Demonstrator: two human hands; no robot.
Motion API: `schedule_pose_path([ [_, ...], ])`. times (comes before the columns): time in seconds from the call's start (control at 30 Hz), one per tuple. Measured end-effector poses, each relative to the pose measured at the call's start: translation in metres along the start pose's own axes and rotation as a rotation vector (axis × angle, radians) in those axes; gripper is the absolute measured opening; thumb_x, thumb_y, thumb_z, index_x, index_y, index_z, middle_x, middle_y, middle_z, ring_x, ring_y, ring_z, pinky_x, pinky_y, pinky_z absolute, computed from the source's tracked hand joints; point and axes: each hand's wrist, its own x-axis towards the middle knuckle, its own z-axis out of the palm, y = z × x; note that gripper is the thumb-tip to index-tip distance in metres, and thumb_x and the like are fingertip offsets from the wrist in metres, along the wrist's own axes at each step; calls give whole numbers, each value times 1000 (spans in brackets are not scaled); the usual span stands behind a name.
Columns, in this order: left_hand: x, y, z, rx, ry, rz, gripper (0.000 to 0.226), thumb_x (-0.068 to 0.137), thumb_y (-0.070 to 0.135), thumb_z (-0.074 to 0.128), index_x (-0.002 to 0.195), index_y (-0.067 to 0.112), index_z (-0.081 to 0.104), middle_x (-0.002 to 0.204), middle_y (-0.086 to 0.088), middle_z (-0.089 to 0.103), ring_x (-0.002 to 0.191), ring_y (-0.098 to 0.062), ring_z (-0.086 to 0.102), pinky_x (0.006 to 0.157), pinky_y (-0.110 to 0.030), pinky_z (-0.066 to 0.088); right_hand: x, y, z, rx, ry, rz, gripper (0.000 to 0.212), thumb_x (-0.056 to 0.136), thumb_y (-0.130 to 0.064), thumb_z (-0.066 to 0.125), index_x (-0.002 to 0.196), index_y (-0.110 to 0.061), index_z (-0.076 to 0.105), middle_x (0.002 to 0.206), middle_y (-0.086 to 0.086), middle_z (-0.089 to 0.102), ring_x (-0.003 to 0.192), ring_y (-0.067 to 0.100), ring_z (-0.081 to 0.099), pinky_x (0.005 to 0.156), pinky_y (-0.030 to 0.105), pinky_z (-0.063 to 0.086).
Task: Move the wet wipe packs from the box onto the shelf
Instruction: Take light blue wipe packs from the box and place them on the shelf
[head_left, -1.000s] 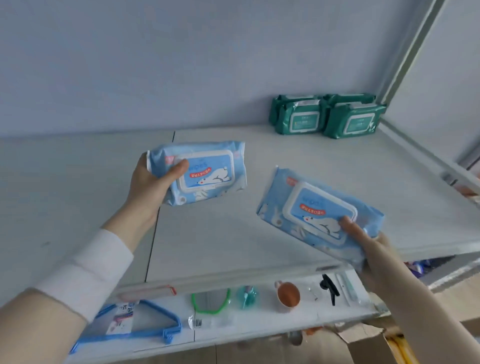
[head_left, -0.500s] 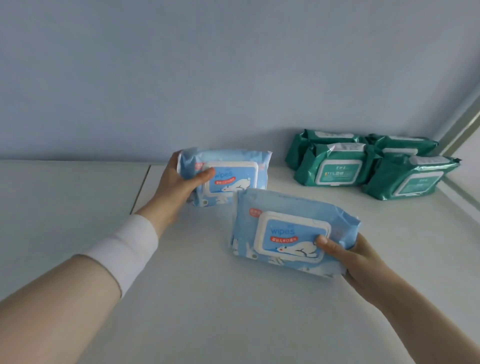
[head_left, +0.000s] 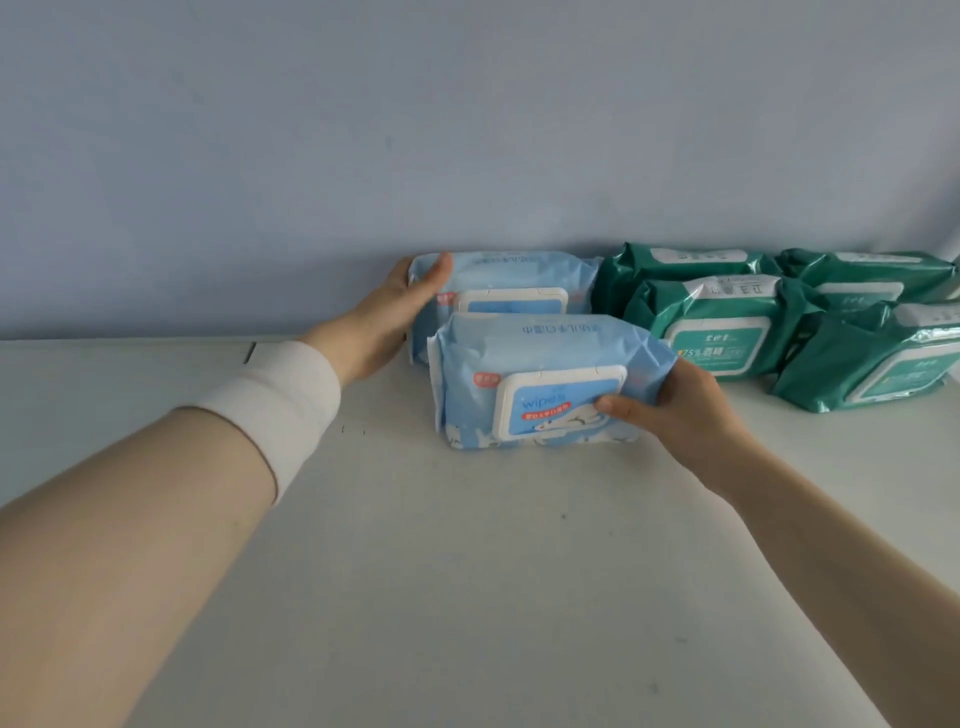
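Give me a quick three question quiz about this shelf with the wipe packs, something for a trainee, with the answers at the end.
1. True or false: the left hand holds nothing.
2. What lies immediately right of the rear blue pack? A. green packs B. a box C. a hanger
3. Which hand's thumb lies on the front blue pack?
Key: 1 false, it grips the rear blue pack; 2 A; 3 the right hand.
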Motion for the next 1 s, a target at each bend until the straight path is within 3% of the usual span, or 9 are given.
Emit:
schedule_pose_path([
  [0.07, -7, 6, -4, 56, 12, -52, 54, 93, 56, 31, 130, 21, 47, 126, 1, 60, 115, -16, 57, 103, -36, 40, 0, -4, 4, -36, 50, -15, 38, 66, -11, 81, 88, -31, 58, 80, -24, 66, 71, -11, 63, 62, 9, 51],
  [0.17, -30, 14, -8, 291, 227, -16, 44, 95, 55, 28, 93, 23, 58, 105, -3, 59, 98, -19, 54, 84, -33, 39, -16, -15, 10, -56, 121, 23, 49, 65, -17, 83, 102, -20, 50, 100, -7, 63, 92, 16, 64, 82, 36, 55],
  [0.23, -48, 16, -9, 547, 390, 14, 53, 95, 51, 34, 115, 6, 55, 125, -18, 55, 114, -28, 52, 94, -37, 39, -36, -24, 11, -90, 161, 71, 66, 68, -22, 81, 122, -16, 45, 119, 3, 57, 107, 22, 59, 93, 44, 50],
  [0.3, -74, 21, -5, 827, 402, -29, 63, 92, 50, 43, 135, 4, 38, 140, -19, 45, 128, -33, 44, 104, -39, 34, -63, -35, 6, -159, 199, 120, 78, 73, -30, 77, 138, -17, 35, 136, 5, 48, 120, 21, 51, 101, 43, 44],
  [0.43, -136, 23, 17, 1365, 23, -86, 62, 90, 47, 49, 132, 1, 42, 136, -23, 48, 122, -39, 47, 100, -41, 40, -135, -52, -14, -667, 100, 228, 75, 81, -43, 66, 142, -18, 31, 143, 8, 39, 129, 25, 41, 103, 36, 35],
  [0.63, -237, 40, 96, 1657, -441, -107, 65, 92, 50, 44, 139, 6, 38, 144, -14, 41, 131, -32, 41, 108, -37, 33, -267, -79, -55, -1213, -349, 438, 67, 87, -49, 55, 144, -23, 29, 142, 8, 39, 134, 28, 34, 108, 44, 33],
  [0.73, -272, 65, 155, 1720, -627, -67, 63, 91, 54, 41, 136, 10, 43, 144, -9, 43, 131, -28, 42, 111, -39, 30, -330, -93, -93, -1263, -375, 453, 62, 90, -46, 53, 143, -24, 30, 141, 6, 43, 131, 26, 38, 108, 42, 33],
  [0.83, -310, 86, 233, 1656, -794, -20, 56, 93, 50, 41, 130, 9, 49, 132, -13, 55, 113, -29, 55, 105, -40, 39, -397, -102, -139, -1257, -343, 490, 59, 91, -42, 53, 142, -20, 33, 141, 5, 44, 128, 24, 42, 106, 36, 35],
  [1.0, -398, 83, 392, 1570, -988, 209, 51, 94, 48, 41, 131, 14, 48, 125, -8, 59, 100, -22, 59, 101, -45, 44, -532, -84, -221, -1131, -294, 637, 57, 91, -38, 53, 141, -17, 37, 140, 5, 46, 124, 24, 47, 102, 33, 38],
])
